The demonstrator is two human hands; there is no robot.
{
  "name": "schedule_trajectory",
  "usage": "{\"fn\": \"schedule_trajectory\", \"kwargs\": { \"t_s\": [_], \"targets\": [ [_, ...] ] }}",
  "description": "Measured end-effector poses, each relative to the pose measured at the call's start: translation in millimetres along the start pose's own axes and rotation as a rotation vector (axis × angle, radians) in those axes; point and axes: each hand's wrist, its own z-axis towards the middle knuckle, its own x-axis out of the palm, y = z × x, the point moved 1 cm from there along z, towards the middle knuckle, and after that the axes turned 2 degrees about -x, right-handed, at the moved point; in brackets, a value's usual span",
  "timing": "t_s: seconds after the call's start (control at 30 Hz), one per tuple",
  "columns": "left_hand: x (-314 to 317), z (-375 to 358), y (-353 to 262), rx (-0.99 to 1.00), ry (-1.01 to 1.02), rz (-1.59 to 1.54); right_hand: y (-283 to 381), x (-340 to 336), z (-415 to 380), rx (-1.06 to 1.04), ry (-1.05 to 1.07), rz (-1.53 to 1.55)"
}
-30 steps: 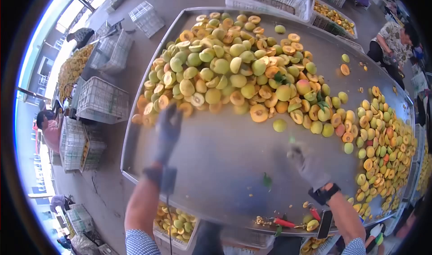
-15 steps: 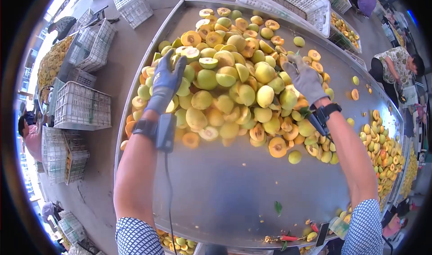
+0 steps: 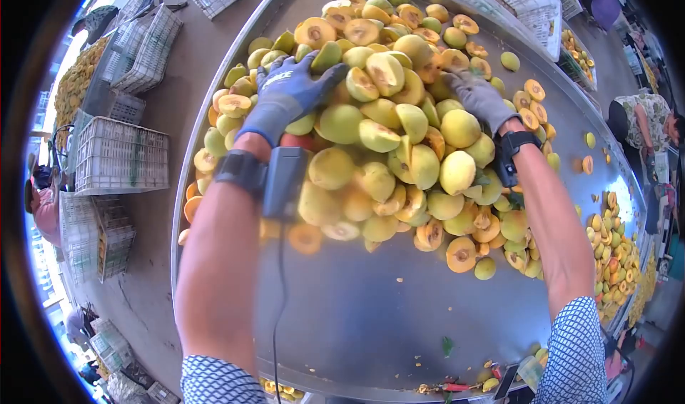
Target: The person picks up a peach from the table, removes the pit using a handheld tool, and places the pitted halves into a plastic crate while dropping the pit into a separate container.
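- The left hand (image 3: 289,94), in a blue-grey glove, lies spread on the upper left side of the heap of fruit (image 3: 385,140); its fingers are apart and flat on the top pieces, clamped on nothing.
- The right hand (image 3: 477,99), in a grey glove, rests on the upper right side of the same heap, fingers loosely curved over the fruit; whether it grasps a single piece cannot be told from this view.
- Both forearms reach up from the bottom of the frame, and the heap sits between them, filling the upper middle of the picture.
- A black strap with a small box and a hanging cable (image 3: 275,183) is on the left wrist; a black band (image 3: 510,151) is on the right wrist.
- The heap is made of whole yellow-green fruit mixed with cut halves that show orange flesh and a hollow for the stone.
- The heap lies on a shiny metal table (image 3: 371,311) with a raised rim; the lower middle of the tabletop is bare metal with 1 small green leaf on it.
- More loose fruit (image 3: 614,247) lies along the table at the right edge of the frame, well apart from the hands.
- White plastic crates (image 3: 121,154) stand on the floor at the left, beside the table.
- Another person in a patterned top (image 3: 646,122) sits at the far right.
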Motion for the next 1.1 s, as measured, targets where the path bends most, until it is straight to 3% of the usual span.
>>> {"fn": "schedule_trajectory", "kwargs": {
  "t_s": [0.1,0.13,0.17,0.2,0.23,0.3,0.4,0.5,0.53,0.57,0.6,0.63,0.7,0.73,0.83,0.87,0.9,0.93,0.97,1.0,1.03,1.1],
  "targets": [
    [4.3,-4.8,0.1,0.049,0.074,-0.012,13.3,3.7,-26.6,-0.063,-0.07,-0.005],
    [21.1,-5.9,5.5,0.158,0.115,0.013,9.0,7.3,-28.7,-0.219,-0.067,-0.022],
    [34.1,-12.3,6.0,0.269,0.166,0.034,12.8,5.9,-36.2,-0.211,-0.07,-0.016],
    [23.1,-36.3,-8.8,0.127,0.163,-0.097,22.0,4.5,-44.9,-0.174,-0.032,0.026],
    [33.0,-49.4,-9.8,0.145,0.07,-0.072,28.8,5.7,-56.0,-0.134,0.009,0.067],
    [19.0,-73.2,-21.7,0.156,0.19,-0.154,29.4,18.8,-75.0,-0.177,0.06,0.146],
    [55.5,-100.8,-13.0,0.323,0.157,-0.19,46.5,36.7,-120.0,-0.251,0.028,-0.042],
    [63.7,-156.2,-26.0,0.281,0.304,-0.238,71.8,48.9,-168.0,-0.258,-0.032,0.022],
    [65.8,-179.3,-21.2,0.346,0.225,-0.285,81.0,48.1,-183.7,-0.176,0.034,-0.015],
    [71.1,-203.5,-17.5,0.419,0.146,-0.338,73.8,65.5,-197.3,-0.298,-0.03,0.015],
    [77.6,-223.8,-11.5,0.397,0.176,-0.432,75.2,78.5,-216.4,-0.381,-0.133,0.055],
    [69.5,-247.9,-13.0,0.379,0.191,-0.35,81.4,83.6,-233.9,-0.302,-0.073,0.08],
    [63.6,-286.2,-10.5,0.385,0.308,-0.351,99.2,88.8,-271.1,-0.305,-0.092,0.079],
    [61.7,-303.8,-7.2,0.3,0.459,-0.283,113.7,83.1,-288.8,-0.308,-0.115,0.098],
    [54.7,-345.8,14.8,0.475,0.447,-0.286,131.5,77.7,-330.9,-0.298,0.002,0.139],
    [31.0,-342.9,13.3,0.43,0.527,-0.294,127.0,68.1,-337.8,-0.284,-0.004,0.125],
    [20.9,-333.4,27.3,0.305,0.633,-0.389,120.7,57.6,-344.4,-0.193,0.087,0.334],
    [1.0,-322.1,34.3,0.222,0.401,-0.303,114.5,48.6,-351.1,-0.1,0.176,0.549],
    [-4.6,-302.6,50.4,0.126,0.134,-0.42,100.1,32.6,-345.2,-0.116,0.07,0.406],
    [-12.4,-279.4,65.0,0.122,-0.175,-0.312,78.4,12.7,-330.4,-0.134,-0.032,0.264],
    [-19.1,-250.1,81.3,0.165,-0.295,-0.339,53.7,-6.6,-318.1,-0.167,-0.162,0.181],
    [-0.8,-190.3,144.8,0.076,-0.422,-0.168,-16.2,-20.5,-281.7,-0.025,-0.411,-0.158]
  ]
}}
